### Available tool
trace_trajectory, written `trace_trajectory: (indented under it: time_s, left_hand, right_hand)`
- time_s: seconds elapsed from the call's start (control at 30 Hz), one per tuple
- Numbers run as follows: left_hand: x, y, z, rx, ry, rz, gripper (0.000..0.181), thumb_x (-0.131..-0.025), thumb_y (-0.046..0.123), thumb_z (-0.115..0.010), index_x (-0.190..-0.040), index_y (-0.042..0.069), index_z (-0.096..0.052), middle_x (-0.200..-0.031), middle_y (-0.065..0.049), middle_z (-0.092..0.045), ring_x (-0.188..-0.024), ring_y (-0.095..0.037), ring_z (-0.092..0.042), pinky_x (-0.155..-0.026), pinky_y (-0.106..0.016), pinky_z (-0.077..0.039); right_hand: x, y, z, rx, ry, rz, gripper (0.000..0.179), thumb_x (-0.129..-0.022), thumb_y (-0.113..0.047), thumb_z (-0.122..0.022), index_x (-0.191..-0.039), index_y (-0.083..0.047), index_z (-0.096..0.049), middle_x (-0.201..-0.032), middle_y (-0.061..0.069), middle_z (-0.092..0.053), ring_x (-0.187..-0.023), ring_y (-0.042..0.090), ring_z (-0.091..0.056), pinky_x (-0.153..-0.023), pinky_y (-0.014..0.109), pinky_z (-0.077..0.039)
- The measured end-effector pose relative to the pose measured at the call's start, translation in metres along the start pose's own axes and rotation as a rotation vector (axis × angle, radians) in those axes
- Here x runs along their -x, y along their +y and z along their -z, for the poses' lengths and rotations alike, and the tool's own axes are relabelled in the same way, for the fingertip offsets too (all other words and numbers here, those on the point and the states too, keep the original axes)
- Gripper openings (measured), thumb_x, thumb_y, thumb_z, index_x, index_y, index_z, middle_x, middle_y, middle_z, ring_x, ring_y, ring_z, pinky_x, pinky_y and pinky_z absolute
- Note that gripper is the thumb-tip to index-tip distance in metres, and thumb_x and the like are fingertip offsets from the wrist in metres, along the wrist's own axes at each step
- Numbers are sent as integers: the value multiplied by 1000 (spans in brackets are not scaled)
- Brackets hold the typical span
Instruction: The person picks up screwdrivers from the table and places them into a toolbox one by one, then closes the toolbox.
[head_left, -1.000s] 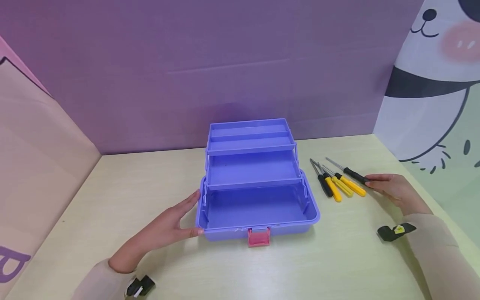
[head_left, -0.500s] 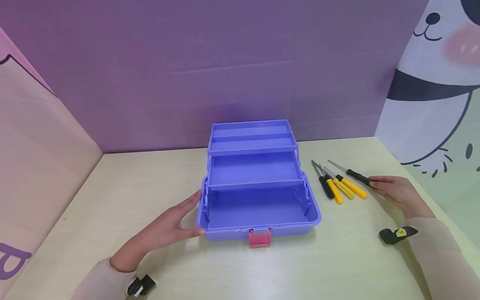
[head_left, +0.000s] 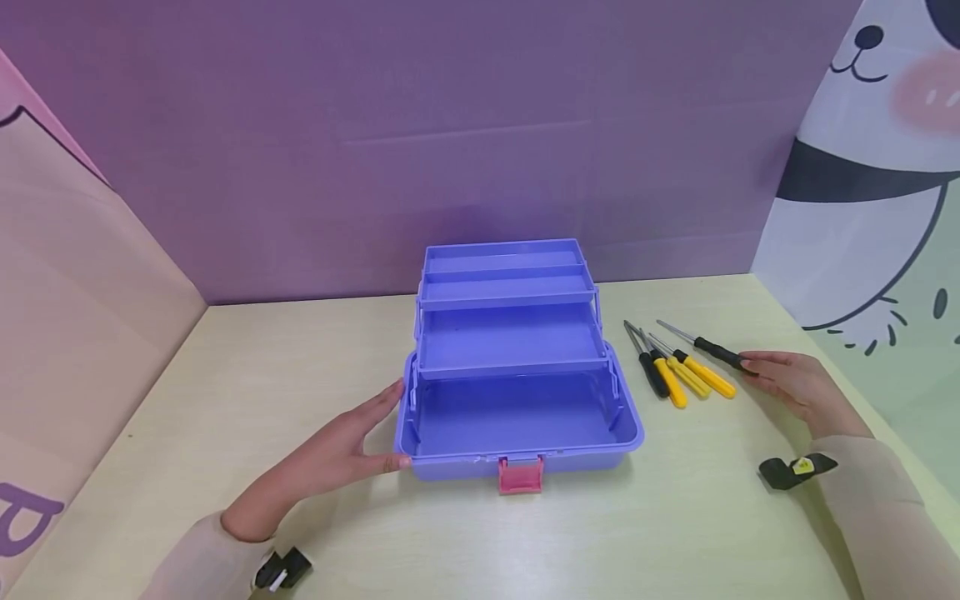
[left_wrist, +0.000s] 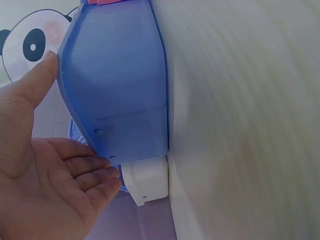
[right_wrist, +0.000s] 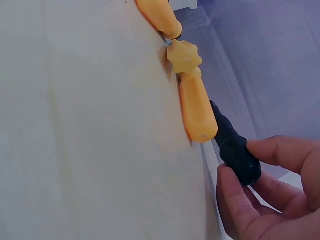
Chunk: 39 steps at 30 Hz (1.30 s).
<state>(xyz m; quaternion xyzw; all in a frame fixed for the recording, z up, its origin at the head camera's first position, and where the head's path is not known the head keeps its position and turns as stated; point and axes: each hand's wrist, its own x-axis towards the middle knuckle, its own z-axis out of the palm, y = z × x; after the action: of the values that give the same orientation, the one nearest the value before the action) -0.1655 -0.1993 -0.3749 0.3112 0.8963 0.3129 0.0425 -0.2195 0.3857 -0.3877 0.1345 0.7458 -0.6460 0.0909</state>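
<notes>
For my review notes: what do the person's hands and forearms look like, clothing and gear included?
Both the left hand and right hand are ungloved. The left sleeve and right sleeve are pale beige. Each wrist wears a small black device: the left device shows a white strip, the right device a yellow label, unreadable here.
</notes>
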Motion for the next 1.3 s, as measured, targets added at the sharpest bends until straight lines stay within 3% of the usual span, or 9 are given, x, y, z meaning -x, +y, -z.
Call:
trace_trajectory:
  time_s: [0.23, 0.53, 0.9, 1.03, 1.13, 1.23, 1.3]
  left_hand:
    - [1, -1, -1, 10, -2, -6, 91, -83, 42, -69, -149, 1, -20, -154, -16, -22, -138, -37, -26, -105, -52, -33]
    - [0, -1, -1, 13, 0, -7, 91, -84, 41, -69, -149, 2, -20, -154, -16, -23, -137, -37, -27, -104, -53, -35]
    - [0, -3, -1, 20, 3, -5, 91, -83, 41, -70, -149, 3, -20, -153, -16, -24, -137, -37, -28, -104, -53, -35]
    - [0, -3, -2, 22, 1, 5, 91, -83, 41, -70, -149, 3, -21, -153, -16, -24, -137, -38, -28, -104, -54, -36]
    - [0, -2, -1, 21, 2, 8, 91, -83, 41, -70, -149, 2, -21, -153, -17, -25, -137, -38, -28, -104, -53, -35]
    - [0, -2, -2, 19, 4, 10, 91, -83, 41, -70, -149, 1, -21, -153, -17, -25, -137, -38, -28, -104, -53, -36]
    - [0, -2, -2, 17, 4, 9, 91, -83, 41, -70, -149, 1, -22, -153, -17, -25, -137, -38, -28, -104, -53, -36]
  right_hand:
    - [1, -1, -2, -10, 16, -26, 26, -90, -17, -65, -71, -35, -69, -77, -22, -60, -73, -4, -60, -71, 14, -53]
    - [2, -2, -2, 52, 23, -25, 24, -88, -19, -68, -71, -37, -67, -76, -23, -61, -73, -6, -57, -69, 12, -52]
    - [1, -2, -3, 5, -33, -6, 28, -92, -9, -60, -74, -29, -68, -77, -17, -64, -73, -2, -65, -71, 16, -54]
    - [0, -3, -3, 58, -32, -19, 12, -95, -10, -55, -98, -11, -67, -77, -16, -63, -74, 0, -66, -74, 19, -55]
    - [0, -2, -3, 74, -41, -19, 18, -95, -10, -55, -111, -2, -61, -79, -15, -63, -75, 1, -66, -75, 21, -55]
    - [0, -1, -2, 37, -55, -13, 11, -94, -9, -57, -99, -11, -67, -80, -14, -65, -76, 3, -67, -75, 22, -55]
    - [1, -1, -3, 8, -56, -8, 18, -93, -8, -58, -86, -21, -69, -80, -13, -66, -76, 3, -68, -75, 21, -55]
